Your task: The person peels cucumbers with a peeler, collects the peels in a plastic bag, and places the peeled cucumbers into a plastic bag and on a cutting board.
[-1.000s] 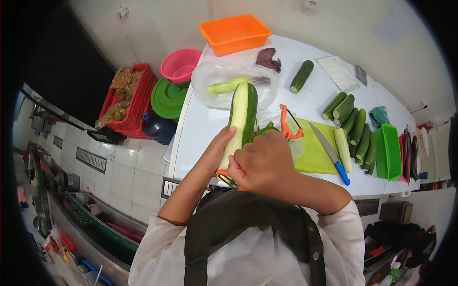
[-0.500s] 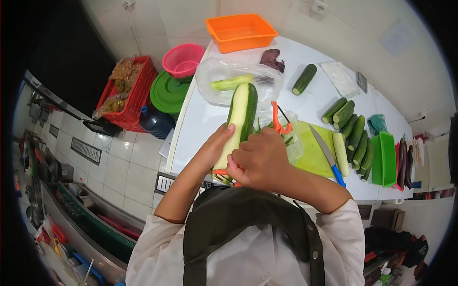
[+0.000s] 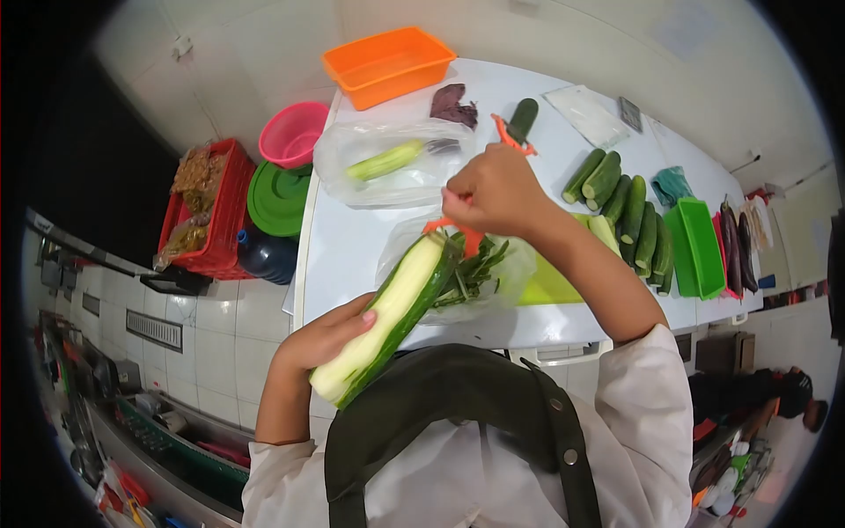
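Note:
My left hand is wrapped round a large zucchini, holding it tilted over the table's near edge. A broad pale strip runs along its top, with dark green skin on its side. Closed in a fist, my right hand grips an orange peeler; orange parts show on both sides of the fist. The peeler's lower part is at the zucchini's far end. Green peelings lie on a clear plastic bag just beyond. My right forearm hides part of the yellow-green cutting board.
Several whole zucchinis lie at the right beside a green basket. A peeled zucchini rests on another plastic bag. An orange tub stands at the back. A person is at the far right.
My right hand has moved with the peeler from the zucchini's near end to its far end. The zucchini is lower and tilts more to the right. My arm now covers the knife's place.

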The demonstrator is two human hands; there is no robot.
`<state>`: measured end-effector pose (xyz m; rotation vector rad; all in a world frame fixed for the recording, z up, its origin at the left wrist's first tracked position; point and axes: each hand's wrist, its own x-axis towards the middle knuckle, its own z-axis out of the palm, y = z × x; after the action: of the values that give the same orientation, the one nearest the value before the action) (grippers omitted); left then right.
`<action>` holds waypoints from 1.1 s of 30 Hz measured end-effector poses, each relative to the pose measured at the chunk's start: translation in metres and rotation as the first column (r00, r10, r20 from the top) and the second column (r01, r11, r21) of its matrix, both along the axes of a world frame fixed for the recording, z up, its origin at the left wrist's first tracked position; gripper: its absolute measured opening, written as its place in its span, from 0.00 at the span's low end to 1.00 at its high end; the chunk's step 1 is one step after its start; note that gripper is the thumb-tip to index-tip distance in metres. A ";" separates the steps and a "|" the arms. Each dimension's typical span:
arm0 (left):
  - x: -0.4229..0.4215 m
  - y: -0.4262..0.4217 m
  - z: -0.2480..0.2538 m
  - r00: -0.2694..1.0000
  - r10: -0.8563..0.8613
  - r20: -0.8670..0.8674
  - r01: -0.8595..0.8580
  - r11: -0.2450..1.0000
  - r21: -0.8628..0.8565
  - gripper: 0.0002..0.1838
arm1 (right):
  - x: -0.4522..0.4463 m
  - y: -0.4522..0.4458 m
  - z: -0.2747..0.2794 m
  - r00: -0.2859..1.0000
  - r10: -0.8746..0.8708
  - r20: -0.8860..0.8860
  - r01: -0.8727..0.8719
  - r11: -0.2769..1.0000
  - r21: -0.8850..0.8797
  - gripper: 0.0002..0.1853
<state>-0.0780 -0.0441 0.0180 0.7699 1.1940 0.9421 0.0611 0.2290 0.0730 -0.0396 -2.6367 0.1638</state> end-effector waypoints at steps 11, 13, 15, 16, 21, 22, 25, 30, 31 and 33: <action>0.000 0.018 -0.022 0.976 0.188 0.110 -0.201 0.972 0.119 0.36 | 0.019 0.027 -0.026 0.992 -0.044 0.121 0.128 0.381 -0.915 0.23; 0.011 0.033 -0.025 0.949 0.312 0.036 -0.313 0.934 0.172 0.34 | 0.017 0.002 -0.029 0.994 -0.050 0.099 0.110 0.368 -0.923 0.22; 0.029 0.051 -0.020 0.887 0.460 -0.052 -0.438 0.870 0.228 0.32 | 0.011 -0.028 -0.032 0.976 -0.152 0.158 0.195 0.276 -0.941 0.22; 0.035 0.058 -0.019 0.872 0.490 -0.009 -0.469 0.839 0.275 0.32 | 0.009 -0.038 -0.033 0.961 -0.202 0.189 0.234 0.225 -0.946 0.22; 0.036 0.070 -0.031 0.849 0.524 0.061 -0.516 0.800 0.306 0.31 | 0.007 -0.034 -0.057 0.955 -0.292 -0.041 0.045 0.279 -0.959 0.16; 0.034 0.071 -0.037 0.850 0.523 0.064 -0.515 0.801 0.305 0.30 | 0.010 -0.031 -0.057 0.958 -0.285 -0.029 0.049 0.261 -0.964 0.15; 0.025 0.065 -0.037 0.844 0.518 0.138 -0.535 0.801 0.268 0.28 | 0.020 -0.019 -0.055 0.949 -0.304 0.087 0.168 0.252 -0.953 0.14; 0.016 0.053 -0.024 0.797 0.578 0.176 -0.604 0.748 0.275 0.28 | 0.044 -0.010 -0.082 0.897 -0.166 0.411 0.437 0.476 -0.763 0.10; 0.011 0.051 -0.025 0.803 0.557 0.210 -0.595 0.757 0.270 0.28 | 0.046 -0.010 -0.096 0.853 -0.174 0.492 0.496 0.561 -0.662 0.10; 0.011 0.047 -0.020 0.758 0.555 0.342 -0.637 0.742 0.209 0.29 | 0.045 -0.015 -0.128 0.800 -0.213 0.560 0.515 0.722 -0.461 0.12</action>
<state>-0.0674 0.0028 -0.0016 0.4719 1.0827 1.7604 0.1059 0.2141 -0.0547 -0.9493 -2.8502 0.9517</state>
